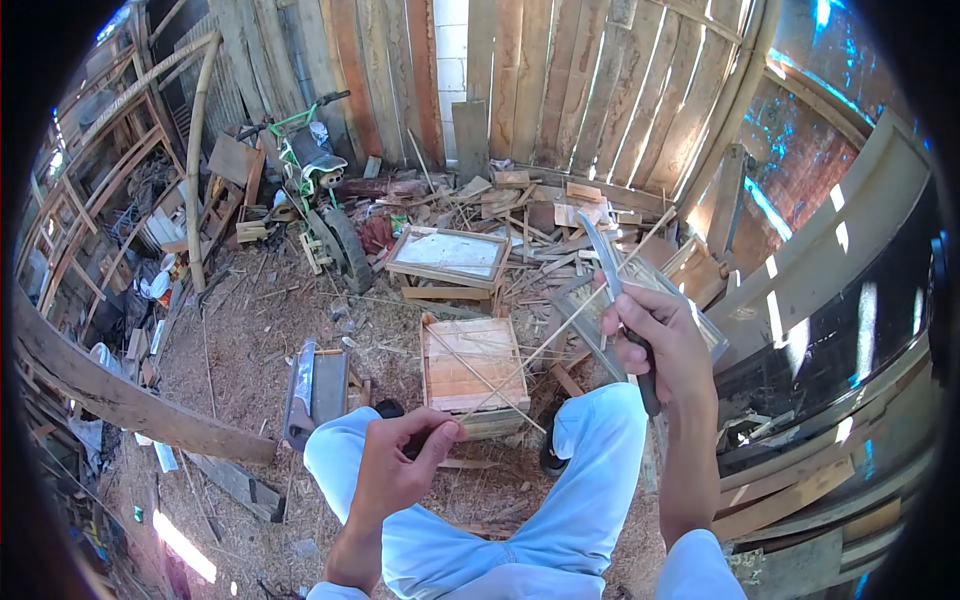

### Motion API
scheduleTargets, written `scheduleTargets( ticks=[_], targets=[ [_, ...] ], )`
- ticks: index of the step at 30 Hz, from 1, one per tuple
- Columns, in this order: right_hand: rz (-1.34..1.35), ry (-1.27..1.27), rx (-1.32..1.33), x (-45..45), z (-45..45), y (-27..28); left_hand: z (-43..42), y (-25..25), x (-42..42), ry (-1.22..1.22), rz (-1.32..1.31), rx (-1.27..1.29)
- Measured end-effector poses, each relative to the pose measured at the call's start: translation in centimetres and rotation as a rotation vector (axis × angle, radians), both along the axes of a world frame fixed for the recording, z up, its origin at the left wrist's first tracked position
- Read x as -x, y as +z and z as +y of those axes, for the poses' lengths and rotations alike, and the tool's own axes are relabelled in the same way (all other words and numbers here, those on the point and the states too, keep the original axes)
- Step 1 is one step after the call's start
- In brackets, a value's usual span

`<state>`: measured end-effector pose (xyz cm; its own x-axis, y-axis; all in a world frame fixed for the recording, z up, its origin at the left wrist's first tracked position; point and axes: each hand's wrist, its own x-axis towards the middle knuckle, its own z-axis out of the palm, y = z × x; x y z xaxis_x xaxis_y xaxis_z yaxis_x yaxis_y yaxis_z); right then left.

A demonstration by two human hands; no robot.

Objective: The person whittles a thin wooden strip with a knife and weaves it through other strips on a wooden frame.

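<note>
My right hand (655,335) is wrapped around the dark handle of a knife (603,245), its blade pointing up and away from me. My left hand (410,455) pinches the near end of a thin bamboo strip (550,340), which slants up to the right past the knife and my right fingers. Whether the blade touches the strip is hard to make out. Between my feet sits a wooden box (470,355) with a slatted top, and another thin strip (460,355) lies across it.
Left of the box, a second blade (303,375) lies by a dark panel (329,385). A framed board (447,252) stands beyond the box. A small green bike (320,170) leans by the plank wall (550,90). Scrap wood (560,260) covers the ground; planks (800,490) lie at right.
</note>
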<state>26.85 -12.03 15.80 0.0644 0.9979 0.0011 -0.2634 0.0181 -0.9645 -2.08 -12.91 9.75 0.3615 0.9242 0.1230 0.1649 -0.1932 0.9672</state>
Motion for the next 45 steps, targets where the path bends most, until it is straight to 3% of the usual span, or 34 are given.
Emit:
scheduleTargets(
  ticks=[5, 9, 12, 14, 18, 20, 21, 24, 28, 34, 40, 45],
  targets=[
    [0.051, 0.042, 0.015, 1.9, -1.1, 0.1, 0.6, -0.1, -0.2, 0.013, 0.024, -0.011],
    [-0.139, 0.403, 0.121, 6.0, -2.5, -1.8, 0.6, 0.3, -1.9, -0.024, -0.092, 0.029],
    [-0.098, 0.332, 0.115, 6.1, -2.6, -2.1, 0.6, 0.4, -1.8, -0.029, -0.110, 0.066],
    [-0.244, 0.269, 0.167, 4.2, -2.0, -1.6, 0.2, 0.1, -1.2, -0.028, -0.073, 0.061],
    [-0.027, 0.219, 0.102, 3.7, -2.0, -1.2, 0.1, 0.0, -1.0, -0.008, -0.072, 0.036],
    [0.006, 0.501, 0.233, 6.0, -3.0, -2.1, 0.2, 0.1, -1.4, -0.014, -0.070, 0.033],
    [0.061, 0.503, 0.237, 6.3, -3.0, -2.1, 0.2, 0.0, -1.4, -0.011, -0.092, 0.052],
    [-0.075, 0.470, 0.235, 3.9, -1.9, -2.0, 0.1, 0.1, -1.0, -0.001, -0.099, 0.061],
    [0.070, 0.184, 0.129, 2.0, -1.1, -0.3, 0.1, -0.2, 0.3, -0.031, -0.091, 0.084],
    [0.049, 0.450, 0.197, 4.6, -2.1, -1.6, 0.4, 0.2, -0.6, -0.049, -0.098, 0.138],
    [0.126, 0.185, 0.099, 0.9, -0.6, -0.4, 0.4, -0.1, 0.7, -0.098, -0.126, 0.180],
    [-0.017, 0.103, 0.083, 2.4, -1.5, -0.2, 0.7, -0.1, 0.0, -0.096, -0.065, 0.145]
  ],
)
